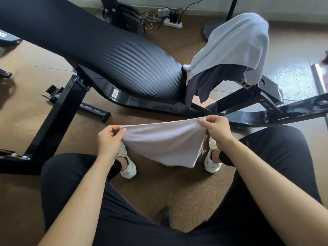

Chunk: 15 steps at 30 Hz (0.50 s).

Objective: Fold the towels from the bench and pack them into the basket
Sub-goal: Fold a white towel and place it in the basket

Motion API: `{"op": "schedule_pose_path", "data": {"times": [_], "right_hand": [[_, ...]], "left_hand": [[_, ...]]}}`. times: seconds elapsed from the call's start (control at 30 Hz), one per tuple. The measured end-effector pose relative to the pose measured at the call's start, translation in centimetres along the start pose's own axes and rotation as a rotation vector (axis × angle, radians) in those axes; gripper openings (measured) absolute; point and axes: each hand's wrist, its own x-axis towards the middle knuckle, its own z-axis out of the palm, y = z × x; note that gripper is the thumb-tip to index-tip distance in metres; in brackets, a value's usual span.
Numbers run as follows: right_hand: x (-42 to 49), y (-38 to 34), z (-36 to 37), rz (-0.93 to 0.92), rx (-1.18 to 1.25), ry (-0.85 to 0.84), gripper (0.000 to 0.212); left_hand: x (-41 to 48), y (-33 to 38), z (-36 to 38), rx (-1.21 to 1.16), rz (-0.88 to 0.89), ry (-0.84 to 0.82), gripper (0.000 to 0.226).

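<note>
A small pale lilac towel (165,142) hangs between my hands, above the floor and in front of my knees. My left hand (109,142) pinches its left top corner, and my right hand (215,129) pinches the right top corner. The towel sags in the middle and its lower edge droops toward my shoes. On the black padded bench (113,55), at its right end, a light blue-grey towel (236,47) is draped over a dark purple towel (211,82). No basket is in view.
The bench's black steel frame (58,119) spreads across the brown floor to my left and ahead. A power strip (173,22) with cables lies by the far wall, beside a round stand base (211,30). My legs in black trousers fill the bottom of the view.
</note>
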Motion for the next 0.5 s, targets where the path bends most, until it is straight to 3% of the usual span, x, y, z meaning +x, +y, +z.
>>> {"op": "schedule_pose_path", "data": {"times": [0.2,0.5], "right_hand": [[-1.0,0.0,1.1,0.009,0.045,0.095,0.014],[-4.1,-0.9,3.6,-0.083,0.045,-0.096,0.013]], "left_hand": [[-0.8,1.2,1.5,-0.11,-0.049,-0.007,0.003],[-4.0,3.6,5.1,-0.167,-0.045,-0.222,0.002]]}}
